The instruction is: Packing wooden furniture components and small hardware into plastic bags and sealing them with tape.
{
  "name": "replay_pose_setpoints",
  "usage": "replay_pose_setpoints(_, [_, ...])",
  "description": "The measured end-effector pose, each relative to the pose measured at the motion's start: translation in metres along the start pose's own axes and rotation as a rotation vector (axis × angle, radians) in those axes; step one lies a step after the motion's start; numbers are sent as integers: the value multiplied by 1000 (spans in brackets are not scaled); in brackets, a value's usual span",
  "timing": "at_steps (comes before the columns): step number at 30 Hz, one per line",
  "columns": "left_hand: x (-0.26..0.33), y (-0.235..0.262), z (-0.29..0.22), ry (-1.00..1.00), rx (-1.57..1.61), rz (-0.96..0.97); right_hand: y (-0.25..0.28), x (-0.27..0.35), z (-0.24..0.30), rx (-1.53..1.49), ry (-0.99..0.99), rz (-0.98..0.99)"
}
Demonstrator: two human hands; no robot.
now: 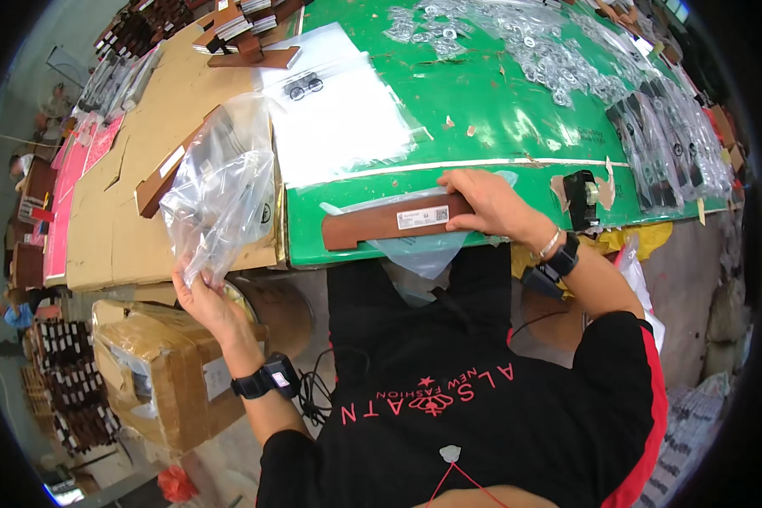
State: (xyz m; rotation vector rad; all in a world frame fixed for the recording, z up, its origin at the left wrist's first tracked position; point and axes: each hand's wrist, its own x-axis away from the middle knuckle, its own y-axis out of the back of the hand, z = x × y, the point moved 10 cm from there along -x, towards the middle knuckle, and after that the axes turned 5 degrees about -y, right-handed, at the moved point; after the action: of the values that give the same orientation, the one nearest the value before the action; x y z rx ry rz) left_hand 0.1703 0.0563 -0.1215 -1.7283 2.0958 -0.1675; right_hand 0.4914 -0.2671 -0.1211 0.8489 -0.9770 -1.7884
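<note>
My left hand (pixel 210 306) is closed on the gathered edge of a crumpled clear plastic bag (pixel 224 182) over the cardboard-covered part of the table. My right hand (pixel 493 203) grips the right end of a brown wooden piece (pixel 360 224), fingers over its far edge and thumb on its near face. This piece lies lengthwise along the table's front edge and bears a white label (pixel 423 218). Beneath it a bluish plastic bag (pixel 423 254) sticks out and hangs over the edge. Behind the crumpled bag, another brown wooden piece (pixel 154 190) rests on the cardboard, partly hidden.
Flat clear bags (pixel 334 127) lie stacked on the green tabletop (pixel 474 93). A black tape dispenser (pixel 582 199) stands right of my right hand. Small bagged parts (pixel 533 51) spread across the back. More brown pieces (pixel 254 57) sit far left; a taped carton (pixel 173 364) is below.
</note>
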Motion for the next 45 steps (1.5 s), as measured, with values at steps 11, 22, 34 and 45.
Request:
replay_pose_setpoints(11, [-13, -58, -32, 18, 16, -39, 16, 26, 38, 210, -23, -141])
replay_pose_setpoints(22, [-9, -196, -16, -396, -489, 489, 24, 65, -20, -187, -375, -13])
replay_pose_setpoints(34, [72, -258, 4, -616, -1256, 837, -60, 64, -10, -1276, -665, 80])
replay_pose_setpoints(45, [180, -273, 0, -682, -894, 1215, -62, 23, 21, -1560, -506, 14])
